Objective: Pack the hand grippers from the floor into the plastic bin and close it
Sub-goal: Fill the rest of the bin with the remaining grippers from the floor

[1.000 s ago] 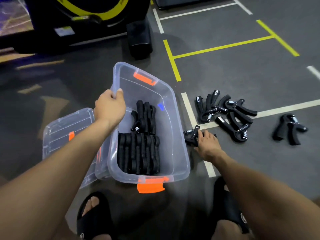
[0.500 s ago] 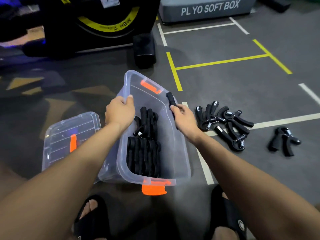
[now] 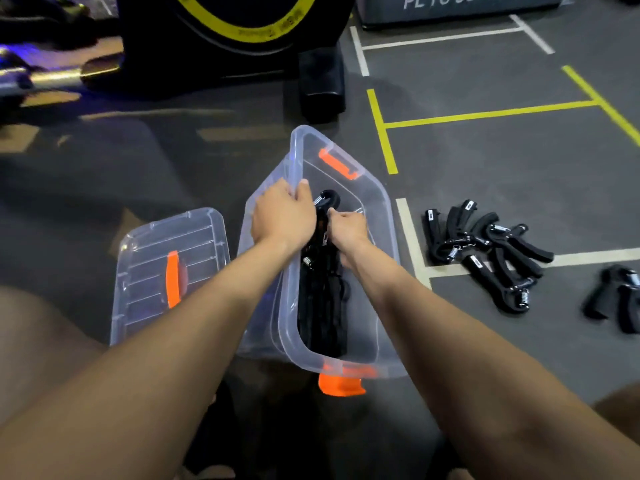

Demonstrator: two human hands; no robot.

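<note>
We pinch hand gripper [image 3: 323,216] in right hand [image 3: 348,230]; left hand [image 3: 282,216] clasps bin [image 3: 388,216] rim beside. Risk: tilted bin tips, packed row spills.

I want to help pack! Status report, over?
Left hand grips bin rim. Right hand lowering hand gripper into bin. Pile on floor; lid off. Nothing blocking.

Left hand [image 3: 282,216] grips the plastic bin [image 3: 384,216] — right hand [image 3: 348,228] lowers a hand gripper [image 3: 323,206] inside.
</note>
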